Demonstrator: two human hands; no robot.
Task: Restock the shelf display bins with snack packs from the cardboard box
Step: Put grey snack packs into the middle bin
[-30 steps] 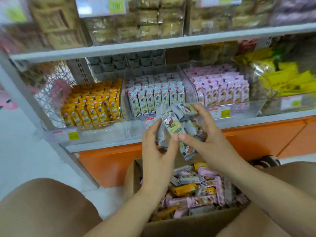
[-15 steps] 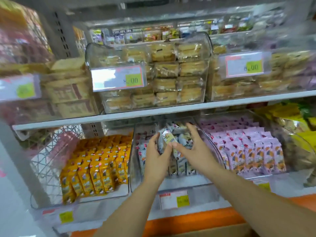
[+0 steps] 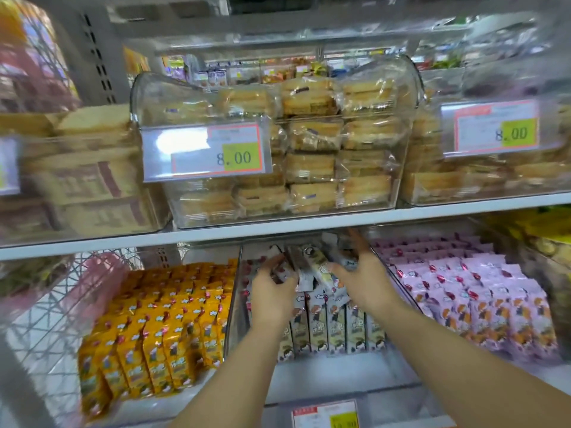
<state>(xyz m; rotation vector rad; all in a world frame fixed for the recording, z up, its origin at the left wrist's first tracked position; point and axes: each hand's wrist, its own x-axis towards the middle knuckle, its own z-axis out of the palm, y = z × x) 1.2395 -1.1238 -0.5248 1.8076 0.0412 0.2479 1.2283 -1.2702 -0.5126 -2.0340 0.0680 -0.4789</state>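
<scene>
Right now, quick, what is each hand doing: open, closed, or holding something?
Left hand: grips a bundle of snack packs.
Right hand: touches the same packs, but it is blurred, so its grip cannot be told.

Apparently "8.00" on upper price tags (image 3: 206, 149) (image 3: 494, 126)

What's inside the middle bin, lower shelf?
Upright pale snack packs in rows, and a loose handful held between the left hand and right hand. They hide whatever lies behind.

We see grey packs (image 3: 304, 267) bunched, tilted, over the clear middle bin (image 3: 234, 307). Upright rows (image 3: 335, 330) fill its front.
</scene>
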